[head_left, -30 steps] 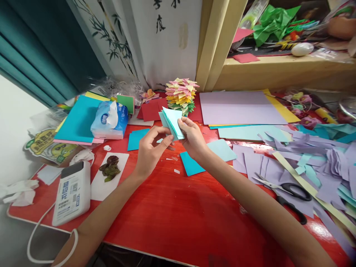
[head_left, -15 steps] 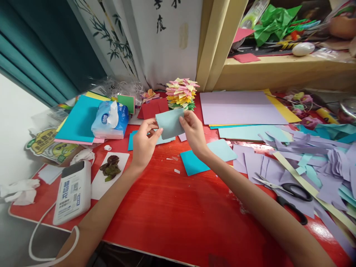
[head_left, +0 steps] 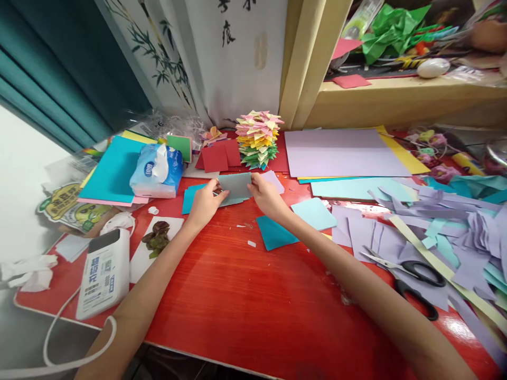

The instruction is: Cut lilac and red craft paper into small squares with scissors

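Note:
A pale blue piece of paper (head_left: 235, 186) is held low at the back middle of the table, over blue paper (head_left: 189, 199) and more pale blue paper. My left hand (head_left: 206, 203) pinches its left side between thumb and fingers. On the opposite side, my right hand (head_left: 268, 198) grips the right edge. Whether it is one sheet or several cannot be made out. Behind it stands a layered folded-paper tower (head_left: 259, 140) in pink, yellow and green. Lilac paper (head_left: 274, 181) lies partly behind my right hand.
Red paper squares (head_left: 215, 158) lie beside the tower. A tissue pack (head_left: 156, 171) and a white device (head_left: 103, 274) are at left. Blue (head_left: 275, 233) and pale blue squares (head_left: 315, 213) lie near my right forearm. Scissors (head_left: 412, 277) rest among lilac strips (head_left: 471, 253). Large lilac sheets (head_left: 344, 153) lie behind.
Both hands have lowered the pale blue paper toward the table and slightly left. More of the tower and the red squares now shows above it.

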Motion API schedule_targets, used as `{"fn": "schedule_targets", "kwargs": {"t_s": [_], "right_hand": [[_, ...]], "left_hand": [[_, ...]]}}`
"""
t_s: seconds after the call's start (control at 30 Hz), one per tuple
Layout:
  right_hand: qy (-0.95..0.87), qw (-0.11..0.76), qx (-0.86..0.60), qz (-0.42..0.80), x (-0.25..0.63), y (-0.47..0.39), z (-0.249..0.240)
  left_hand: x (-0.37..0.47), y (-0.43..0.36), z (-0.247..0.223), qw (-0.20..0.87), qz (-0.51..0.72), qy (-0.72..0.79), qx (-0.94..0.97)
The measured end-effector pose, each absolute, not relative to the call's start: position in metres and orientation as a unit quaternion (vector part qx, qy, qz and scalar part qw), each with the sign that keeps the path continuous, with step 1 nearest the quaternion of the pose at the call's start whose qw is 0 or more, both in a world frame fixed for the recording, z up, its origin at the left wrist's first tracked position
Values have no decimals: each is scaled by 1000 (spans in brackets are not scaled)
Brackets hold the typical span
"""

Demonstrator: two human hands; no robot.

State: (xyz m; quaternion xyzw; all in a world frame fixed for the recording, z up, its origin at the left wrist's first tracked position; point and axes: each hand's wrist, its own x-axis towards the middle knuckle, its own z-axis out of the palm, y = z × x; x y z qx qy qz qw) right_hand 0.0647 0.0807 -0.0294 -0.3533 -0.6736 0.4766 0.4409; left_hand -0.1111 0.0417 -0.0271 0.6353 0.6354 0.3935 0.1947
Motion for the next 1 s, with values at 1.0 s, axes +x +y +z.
{"fn": "schedule_targets", "kwargs": {"t_s": [1.0], "right_hand": [[-859,88,-341,372,99,69,41]], "left_hand": [[-113,-45,29,411,472,655,423]]}}
